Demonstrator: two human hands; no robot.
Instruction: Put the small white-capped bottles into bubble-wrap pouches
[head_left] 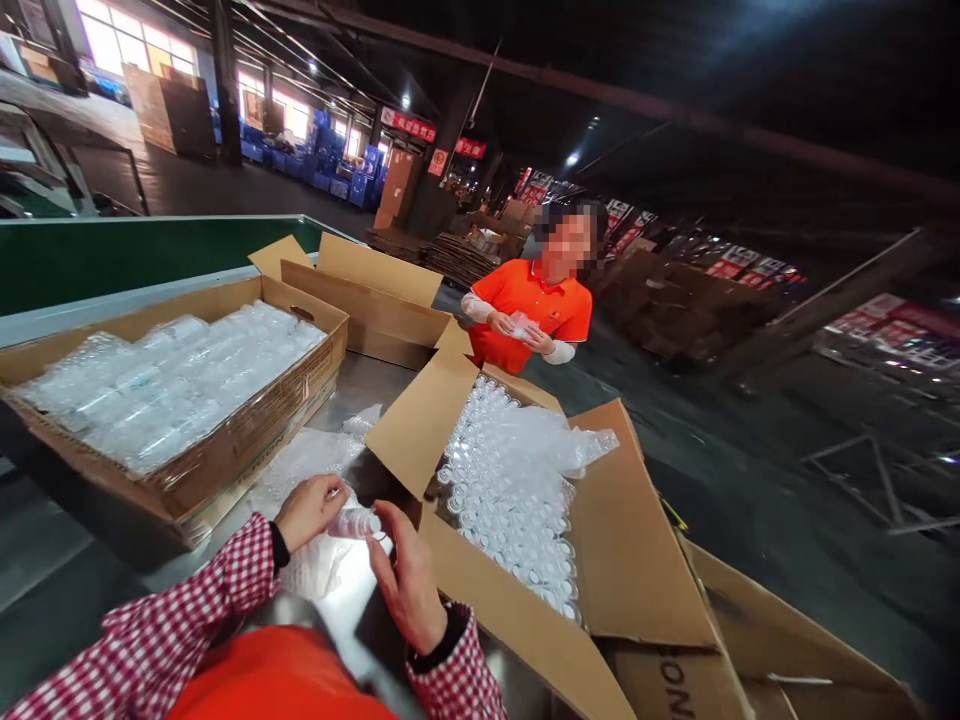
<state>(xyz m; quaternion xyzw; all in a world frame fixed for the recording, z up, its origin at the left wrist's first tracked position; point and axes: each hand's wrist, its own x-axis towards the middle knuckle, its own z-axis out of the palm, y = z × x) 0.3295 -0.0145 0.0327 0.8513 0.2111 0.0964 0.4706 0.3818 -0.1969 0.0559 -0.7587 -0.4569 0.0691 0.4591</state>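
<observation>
My left hand (309,510) is curled round one end of a small clear plastic bottle (356,522), held low in front of me. My right hand (409,580) touches the bottle's other end with its fingertips. Both sleeves are red-and-white check. Just right of my hands an open cardboard box (637,560) holds many upright clear bottles (510,490) under loose plastic film. To the left a second box (225,450) is filled with bottles lying in rows (172,375).
A person in an orange shirt (536,305) stands across the metal table (375,385), holding a small clear item. An empty open carton (375,295) sits between us. Plastic sheeting (307,460) lies on the table. A green conveyor (112,255) runs at the left.
</observation>
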